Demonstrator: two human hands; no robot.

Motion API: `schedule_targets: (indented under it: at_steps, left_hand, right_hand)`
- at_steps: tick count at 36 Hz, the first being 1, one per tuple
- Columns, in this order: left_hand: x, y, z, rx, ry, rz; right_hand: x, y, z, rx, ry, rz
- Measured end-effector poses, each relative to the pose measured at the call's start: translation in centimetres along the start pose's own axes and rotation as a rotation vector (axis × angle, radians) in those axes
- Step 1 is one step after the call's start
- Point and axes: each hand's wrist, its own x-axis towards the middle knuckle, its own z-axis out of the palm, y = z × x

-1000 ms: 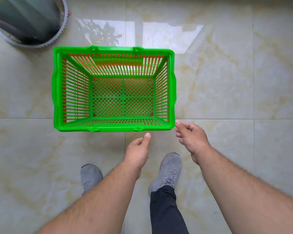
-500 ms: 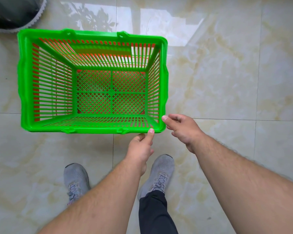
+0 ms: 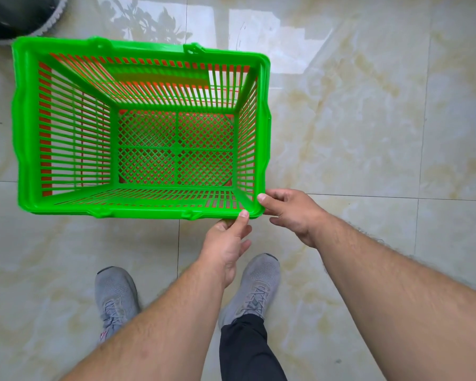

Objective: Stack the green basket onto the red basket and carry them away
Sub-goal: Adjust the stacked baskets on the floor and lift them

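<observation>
Both hands have closed in on the basket since the earlier frames, when they hovered just short of its near edge. Now the left hand (image 3: 228,244) pinches the near rim of the green basket (image 3: 25,127) close to its lower right corner, thumb on top of the rim and the other fingers tucked beneath. The right hand (image 3: 293,213) holds that same corner from the side, thumb tip on the rim, fingers curled below it. So each grip is closed on the green basket.

That basket fills the upper left and centre of the frame, nested inside the red basket (image 3: 45,127), whose orange-red slats show through the green walls and mesh bottom. A plain green panel sits on the far wall; no writing can be read on it.

Below the hands, two grey shoes (image 3: 116,295) stand on the glossy marble-tiled floor (image 3: 368,133). A dark round object (image 3: 17,17) with a pale scalloped edge sits in the upper left corner.
</observation>
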Motion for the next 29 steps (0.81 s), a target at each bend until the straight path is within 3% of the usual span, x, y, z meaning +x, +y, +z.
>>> schedule_targets:
  at_steps: [21,29]
  left_hand:
    - [-0.5,0.3,0.8,0.092,0.048,0.006]
    - [-4.4,3.0,0.2,0.309,0.006,-0.056]
  right_hand:
    - [0.4,1.4,0.6,0.014,0.107,-0.038]
    - [-2.5,-0.9,-0.1,-0.046,0.245,-0.003]
